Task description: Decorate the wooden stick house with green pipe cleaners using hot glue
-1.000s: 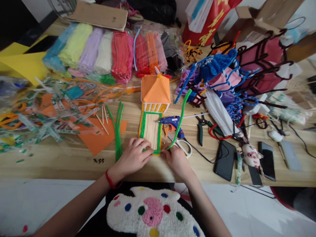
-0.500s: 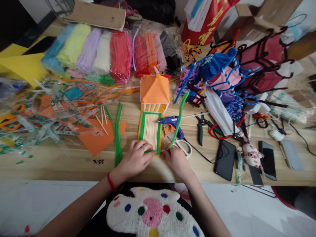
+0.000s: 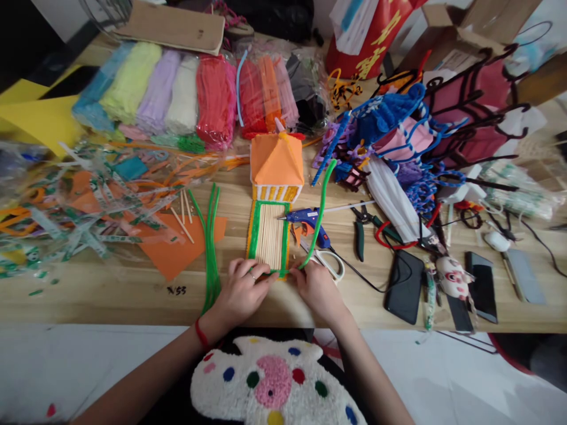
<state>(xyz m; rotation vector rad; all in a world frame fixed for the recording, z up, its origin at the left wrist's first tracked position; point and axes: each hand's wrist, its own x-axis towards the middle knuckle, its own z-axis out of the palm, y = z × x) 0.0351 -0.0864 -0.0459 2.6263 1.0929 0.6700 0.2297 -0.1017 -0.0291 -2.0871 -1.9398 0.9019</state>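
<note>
A small craft house [image 3: 277,159] with an orange paper roof stands mid-table, and a yard of wooden sticks [image 3: 269,235] edged in green lies in front of it. My left hand [image 3: 241,292] presses fingertips on the green strip along the yard's near edge. My right hand [image 3: 315,284] pinches a green pipe cleaner [image 3: 319,211] at the yard's near right corner; the cleaner arcs up and away past a blue glue gun [image 3: 309,219].
Loose green pipe cleaners [image 3: 211,236] and orange paper [image 3: 177,248] lie to the left. Scissors [image 3: 330,262], pliers [image 3: 359,230] and phones [image 3: 403,286] sit to the right. Bagged pipe cleaner bundles [image 3: 177,94] line the back. Plastic wrappers [image 3: 66,200] litter the far left.
Both hands stay at the yard's near edge; the left fingers have shifted slightly right along the green strip. The view has drifted a little.
</note>
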